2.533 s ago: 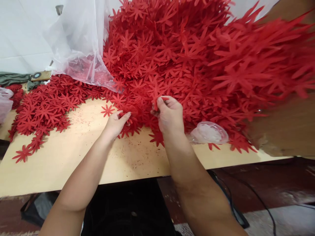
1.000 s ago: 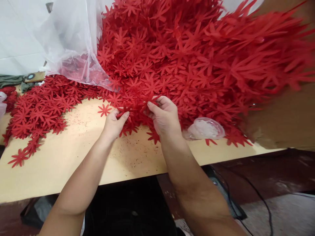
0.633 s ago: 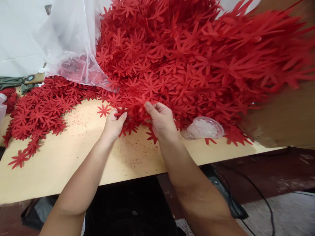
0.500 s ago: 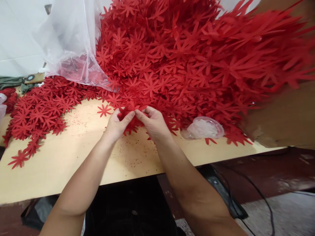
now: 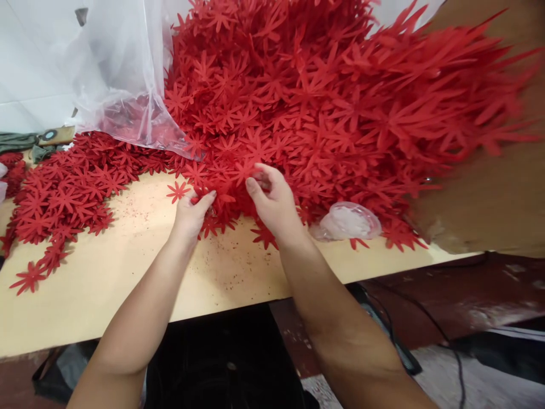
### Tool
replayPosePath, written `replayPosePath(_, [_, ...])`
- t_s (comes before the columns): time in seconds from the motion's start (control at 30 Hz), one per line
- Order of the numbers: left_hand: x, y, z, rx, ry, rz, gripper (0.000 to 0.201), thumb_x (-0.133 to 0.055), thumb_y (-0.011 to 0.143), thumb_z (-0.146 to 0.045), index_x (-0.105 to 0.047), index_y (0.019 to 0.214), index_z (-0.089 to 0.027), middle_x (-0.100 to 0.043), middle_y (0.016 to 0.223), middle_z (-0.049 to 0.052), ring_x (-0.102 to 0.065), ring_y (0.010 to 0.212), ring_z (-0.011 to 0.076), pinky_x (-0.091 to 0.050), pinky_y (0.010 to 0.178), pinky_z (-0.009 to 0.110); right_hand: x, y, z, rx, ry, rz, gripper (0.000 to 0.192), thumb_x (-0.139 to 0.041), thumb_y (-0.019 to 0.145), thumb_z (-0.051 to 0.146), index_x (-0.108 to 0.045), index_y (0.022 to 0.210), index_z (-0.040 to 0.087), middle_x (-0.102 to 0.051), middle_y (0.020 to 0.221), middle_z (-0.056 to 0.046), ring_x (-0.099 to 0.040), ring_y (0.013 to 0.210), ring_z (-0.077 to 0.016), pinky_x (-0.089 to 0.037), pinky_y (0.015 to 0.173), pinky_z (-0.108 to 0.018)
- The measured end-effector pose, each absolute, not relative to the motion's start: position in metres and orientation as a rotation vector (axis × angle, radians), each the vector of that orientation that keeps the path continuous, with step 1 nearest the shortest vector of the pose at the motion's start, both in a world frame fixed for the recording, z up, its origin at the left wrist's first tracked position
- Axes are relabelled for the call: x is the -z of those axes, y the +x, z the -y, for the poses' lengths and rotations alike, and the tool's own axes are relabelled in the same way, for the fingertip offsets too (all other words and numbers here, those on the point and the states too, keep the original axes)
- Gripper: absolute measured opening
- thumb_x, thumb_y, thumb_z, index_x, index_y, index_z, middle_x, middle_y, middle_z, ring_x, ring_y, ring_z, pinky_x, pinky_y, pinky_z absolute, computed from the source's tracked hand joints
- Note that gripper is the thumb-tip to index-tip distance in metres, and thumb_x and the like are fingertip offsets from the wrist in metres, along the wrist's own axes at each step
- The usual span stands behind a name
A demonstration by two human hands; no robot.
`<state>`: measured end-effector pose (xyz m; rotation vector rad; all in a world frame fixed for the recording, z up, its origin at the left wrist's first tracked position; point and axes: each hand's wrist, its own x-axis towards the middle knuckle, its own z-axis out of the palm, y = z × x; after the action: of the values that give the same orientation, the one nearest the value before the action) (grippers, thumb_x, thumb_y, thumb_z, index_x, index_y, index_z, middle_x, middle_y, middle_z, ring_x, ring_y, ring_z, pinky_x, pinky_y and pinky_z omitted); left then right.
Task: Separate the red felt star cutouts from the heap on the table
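Note:
Low over the table, my left hand (image 5: 190, 215) pinches a red star-shaped flower cutout (image 5: 222, 197) between thumb and fingers. It blends with the red pieces behind it, so I cannot tell whether there is more than one. My right hand (image 5: 277, 203) is at the near edge of a big heap of red flower cutouts (image 5: 306, 108). Its thumb and curled index finger stand apart, with nothing plainly held between them. One loose flower (image 5: 177, 192) lies just beyond my left hand.
A second, lower pile of red flowers (image 5: 68, 196) spreads along the left. Behind it stands a clear plastic bag (image 5: 121, 68). A round clear tub (image 5: 351, 221) with whitish contents sits right of my hands, near a cardboard box (image 5: 481, 199). Red crumbs dot the wooden tabletop (image 5: 140, 250).
My hands were together, both pinching red pieces. They have parted: the right moved up and right toward the heap with its fingers spread, while the left moved slightly left, still pinching.

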<state>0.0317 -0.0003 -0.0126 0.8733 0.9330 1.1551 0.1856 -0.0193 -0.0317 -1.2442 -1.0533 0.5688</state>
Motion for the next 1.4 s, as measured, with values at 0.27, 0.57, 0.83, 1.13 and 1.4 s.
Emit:
replayPosePath(0.27, [0.013,0.036,0.006,-1.06,0.912,-0.887,0.012,-0.073,0.066,-0.02,-0.065,0.073,-0.016,-0.064,0.062,-0.003,-0.057,0.058,0.0086,-0.047,0.064,0.024,0.025,0.15,0.038,-1.056,-1.101,1.112,0.054,-0.077,0.06,0.059,-0.061,0.096,0.022,-0.068,0.093,-0.005,-0.065,0.086,-0.0173,-0.055,0.079,-0.034])
replayPosePath(0.57, [0.012,0.039,0.009,-1.147,0.962,-0.876,0.015,-0.072,0.07,-0.023,-0.063,0.08,-0.017,-0.065,0.069,-0.002,-0.061,0.068,0.0104,-0.049,0.072,0.027,0.023,0.159,0.036,-1.047,-1.136,0.962,0.04,-0.08,0.055,0.053,-0.064,0.069,0.02,-0.063,0.066,0.001,-0.055,0.06,-0.0108,-0.049,0.061,-0.027])
replayPosePath(0.83, [0.01,0.038,0.008,-1.095,1.03,-0.878,0.029,-0.08,0.059,-0.03,-0.064,0.079,-0.018,-0.066,0.071,-0.001,-0.063,0.075,0.0131,-0.049,0.076,0.029,0.024,0.164,0.036,-0.93,-1.215,0.98,0.049,-0.075,0.057,0.063,-0.05,0.059,0.02,-0.043,0.052,0.006,-0.034,0.048,-0.0065,-0.031,0.046,-0.023])
replayPosePath(1.13, [0.011,0.04,0.01,-1.141,0.918,-0.876,0.022,-0.076,0.056,-0.024,-0.064,0.072,-0.016,-0.066,0.067,-0.001,-0.059,0.064,0.0107,-0.049,0.069,0.026,0.016,0.154,0.043,-0.938,-1.182,1.056,0.056,-0.071,0.059,0.069,-0.043,0.055,0.02,-0.036,0.051,0.007,-0.028,0.05,-0.0058,-0.027,0.049,-0.023])
replayPosePath(1.4, [0.004,0.048,0.016,-1.172,0.77,-0.93,0.012,-0.067,0.066,-0.015,-0.056,0.063,-0.017,-0.048,0.05,-0.007,-0.048,0.052,0.0076,-0.041,0.057,0.022,0.018,0.152,0.044,-0.943,-1.166,1.025,0.055,-0.07,0.062,0.068,-0.043,0.056,0.02,-0.035,0.052,0.006,-0.028,0.051,-0.0068,-0.026,0.049,-0.024])
